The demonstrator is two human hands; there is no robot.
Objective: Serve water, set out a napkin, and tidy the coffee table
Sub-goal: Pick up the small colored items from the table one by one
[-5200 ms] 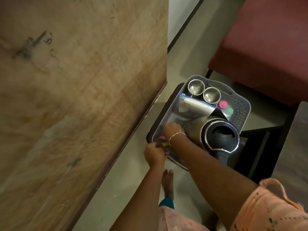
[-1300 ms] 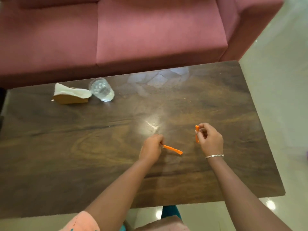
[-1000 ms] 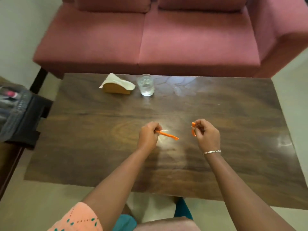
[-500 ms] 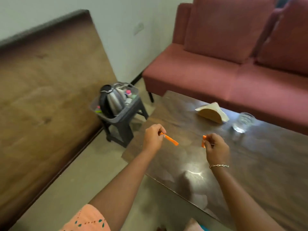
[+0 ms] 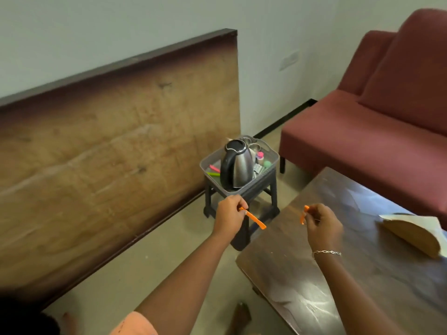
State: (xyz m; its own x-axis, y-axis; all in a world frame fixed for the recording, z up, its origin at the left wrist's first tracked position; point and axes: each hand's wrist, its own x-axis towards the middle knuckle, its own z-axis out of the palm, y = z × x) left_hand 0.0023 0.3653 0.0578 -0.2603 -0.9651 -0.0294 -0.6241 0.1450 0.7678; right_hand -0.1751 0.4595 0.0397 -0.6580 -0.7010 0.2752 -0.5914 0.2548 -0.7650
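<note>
My left hand (image 5: 228,218) is closed on a thin orange stick (image 5: 256,220) that points down and right, in the air above the floor beside the table's left end. My right hand (image 5: 323,227) pinches a second, shorter orange stick (image 5: 303,214) above the dark wooden coffee table (image 5: 338,274). At the right edge a wooden napkin holder with a white napkin (image 5: 416,234) rests on the table. The water glass is out of view.
A grey plastic basket (image 5: 268,171) sits on a black stool (image 5: 242,201) left of the table, holding a steel kettle (image 5: 235,165), steel cups and small coloured items. A large wooden board (image 5: 108,153) leans on the wall. A red sofa (image 5: 362,146) stands behind.
The view has swung left from the table toward the basket on the stool. Both hands still hold the orange sticks and now sit nearer the table's left end.
</note>
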